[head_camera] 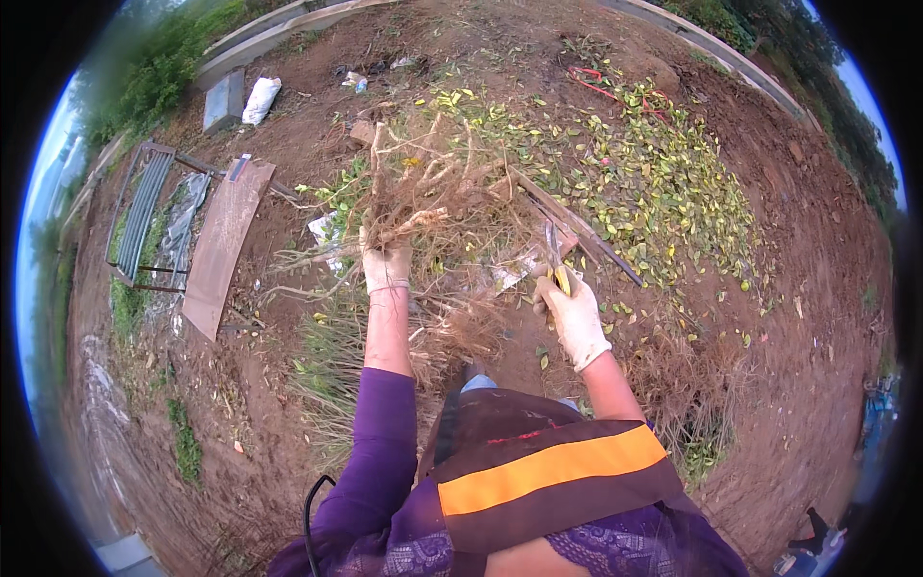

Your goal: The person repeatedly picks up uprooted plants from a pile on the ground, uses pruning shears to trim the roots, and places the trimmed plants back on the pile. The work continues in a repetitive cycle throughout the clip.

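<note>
My left hand [387,268], in a pale work glove, grips a stem beneath a tangle of fine brown roots [425,195]. Thicker pale root pieces stick out of this tangle. In my gloved right hand [573,317] are pruning shears [557,260] with yellow handles, their metal blades pointing away from me. The blades are just right of the roots; I cannot tell whether they touch any. Below my hands, a bundle of rooted plants [461,324] lies on the soil, its green stems [332,375] toward the left.
Yellow-green leaves [663,187] cover the ground at right, near wooden poles [584,223]. Another rooted bundle [685,389] lies by my right side. A brown board [229,245] and a metal frame [140,216] are at left. Farther off are a concrete block [223,101] and white sack [261,99].
</note>
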A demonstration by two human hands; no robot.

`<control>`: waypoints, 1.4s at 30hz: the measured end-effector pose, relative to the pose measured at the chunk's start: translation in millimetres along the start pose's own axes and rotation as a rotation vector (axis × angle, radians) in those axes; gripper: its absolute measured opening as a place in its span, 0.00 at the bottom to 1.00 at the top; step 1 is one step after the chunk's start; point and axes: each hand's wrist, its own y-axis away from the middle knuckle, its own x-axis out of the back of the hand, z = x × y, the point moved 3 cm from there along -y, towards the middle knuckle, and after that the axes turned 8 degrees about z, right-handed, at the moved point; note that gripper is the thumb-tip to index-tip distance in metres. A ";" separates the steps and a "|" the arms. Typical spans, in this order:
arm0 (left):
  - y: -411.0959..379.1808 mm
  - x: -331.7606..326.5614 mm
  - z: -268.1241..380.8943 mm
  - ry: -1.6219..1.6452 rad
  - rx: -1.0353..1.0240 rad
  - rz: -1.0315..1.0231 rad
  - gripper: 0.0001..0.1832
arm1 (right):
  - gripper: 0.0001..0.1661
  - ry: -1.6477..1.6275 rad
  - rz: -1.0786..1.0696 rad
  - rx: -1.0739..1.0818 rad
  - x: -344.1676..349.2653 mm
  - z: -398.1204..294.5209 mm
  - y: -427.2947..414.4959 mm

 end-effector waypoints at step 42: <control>-24.6 -104.3 -22.3 -0.622 -0.550 -0.448 0.11 | 0.16 1.282 -0.147 1.053 -43.2 -152.9 -246.1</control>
